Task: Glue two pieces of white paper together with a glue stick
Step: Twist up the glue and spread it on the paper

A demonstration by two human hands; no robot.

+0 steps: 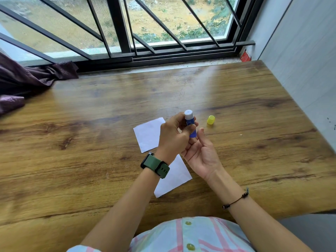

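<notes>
Fingers of the left hand curl round the blue plastic glue stick, holding it upright above the wooden table with its white glue tip uncovered, while the right hand lies palm-up and loose, its fingertips at the stick's base. To do this well, I'd twist the base only slightly, so a short stub shows. Two white paper squares wait flat beneath the hands, the yellow cap just beyond.

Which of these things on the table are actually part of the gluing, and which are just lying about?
Part of the job:
- glue stick, gripped in the left hand
- yellow cap, off, on the table
- far paper
- near paper
- right hand, palm up beside the stick

Just lying about:
- purple cloth
- red item on the sill
</notes>
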